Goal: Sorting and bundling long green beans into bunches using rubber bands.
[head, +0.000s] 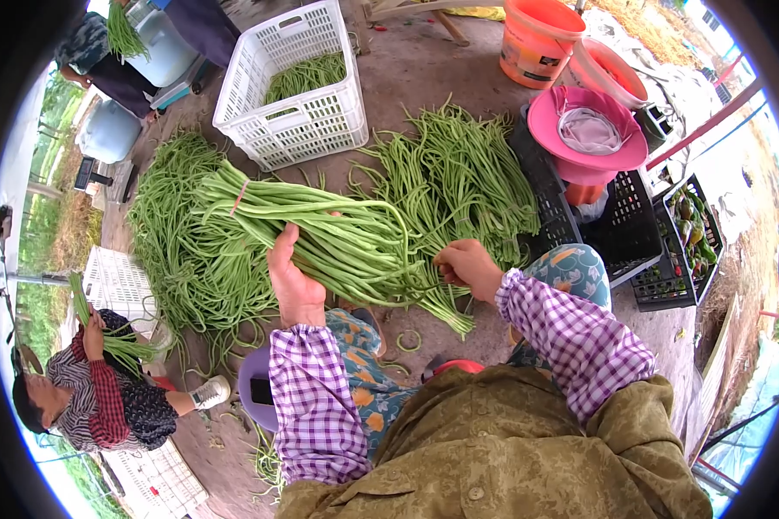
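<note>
A thick bundle of yardlong beans lies across my left hand, whose thumb presses over its near side. A pink band circles the bundle close to its left end. At the bundle's right end is my right hand, fingers curled by the bean tips; whether it pinches one is unclear. Below and to the left spreads a tangled heap of loose yardlong beans. More beans, gathered in bunches, lie on the ground beyond my right hand.
A white plastic crate holding beans stands ahead. To the right are black crates, a pink hat, orange buckets and a crate of peppers. A seated person at left holds beans. A phone rests on a purple stool.
</note>
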Available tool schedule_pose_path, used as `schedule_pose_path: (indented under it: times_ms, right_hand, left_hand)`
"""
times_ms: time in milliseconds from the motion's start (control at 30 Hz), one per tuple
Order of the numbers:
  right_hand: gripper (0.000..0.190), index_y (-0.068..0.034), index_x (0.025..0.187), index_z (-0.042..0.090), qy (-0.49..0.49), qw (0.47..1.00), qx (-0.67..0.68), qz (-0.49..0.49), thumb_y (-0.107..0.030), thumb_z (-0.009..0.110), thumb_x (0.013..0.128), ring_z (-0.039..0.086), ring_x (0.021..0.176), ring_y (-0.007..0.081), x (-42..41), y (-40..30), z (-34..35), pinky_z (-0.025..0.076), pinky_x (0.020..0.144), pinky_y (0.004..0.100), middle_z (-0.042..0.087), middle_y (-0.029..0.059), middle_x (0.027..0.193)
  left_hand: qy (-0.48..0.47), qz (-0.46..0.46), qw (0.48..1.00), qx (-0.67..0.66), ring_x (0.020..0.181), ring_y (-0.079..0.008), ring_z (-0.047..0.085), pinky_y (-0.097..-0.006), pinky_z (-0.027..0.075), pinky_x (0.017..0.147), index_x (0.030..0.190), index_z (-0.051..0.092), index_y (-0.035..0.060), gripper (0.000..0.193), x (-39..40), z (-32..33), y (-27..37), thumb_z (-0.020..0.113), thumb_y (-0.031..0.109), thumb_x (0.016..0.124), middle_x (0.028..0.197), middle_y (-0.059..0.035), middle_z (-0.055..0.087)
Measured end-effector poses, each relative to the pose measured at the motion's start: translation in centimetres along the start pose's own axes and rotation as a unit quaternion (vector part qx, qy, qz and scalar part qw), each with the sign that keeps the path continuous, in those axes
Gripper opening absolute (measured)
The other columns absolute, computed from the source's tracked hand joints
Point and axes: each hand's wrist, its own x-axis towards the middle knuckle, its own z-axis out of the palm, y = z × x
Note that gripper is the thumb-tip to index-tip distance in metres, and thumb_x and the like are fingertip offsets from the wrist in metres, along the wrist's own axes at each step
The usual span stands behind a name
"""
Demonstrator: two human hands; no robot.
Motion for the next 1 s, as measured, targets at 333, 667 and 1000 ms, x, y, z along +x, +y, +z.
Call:
schedule_pose_path:
  times_ms: [333,667,1000]
  right_hand:
    - [0.032,-0.012,0.084,0.070,-0.084,0.726,-0.670,-0.135,-0.041,0.068,0.071,0.065,0.073,0.0279,-1.8,-1.8,-2.1,0.049,0.066,0.0385,0.067,0.0104,0.079]
    - [0.046,-0.007,0.119,0.054,-0.069,0.899,-0.313,-0.299,-0.029,0.068,0.081,0.060,0.099,0.0250,-3.1,-5.9,-1.0,0.046,0.083,0.0392,0.063,0.0121,0.106]
    - [0.057,0.003,0.128,0.045,-0.224,0.937,0.046,-0.265,-0.001,0.071,0.077,0.056,0.108,0.0209,-4.2,-6.1,0.1,0.045,0.095,0.0348,0.057,0.0126,0.119]
  left_hand:
    - [-0.013,0.018,0.999,0.040,0.090,-0.0316,0.065,-0.0402,0.055,0.080,0.114,0.050,-0.0065,0.040,-0.8,0.4,0.8,0.055,0.017,0.082,0.097,-0.0221,0.065]
    - [-0.078,-0.083,0.978,0.173,0.099,-0.0260,0.062,-0.0374,0.051,0.090,0.116,0.053,-0.0065,0.046,-2.2,2.2,-1.5,0.071,0.006,0.076,0.107,-0.0166,0.062]
    - [-0.262,-0.089,0.889,0.366,0.102,-0.0226,0.060,-0.0327,0.046,0.087,0.132,0.042,-0.0013,0.065,-4.1,4.3,-8.2,0.071,0.021,0.078,0.112,-0.0163,0.061]
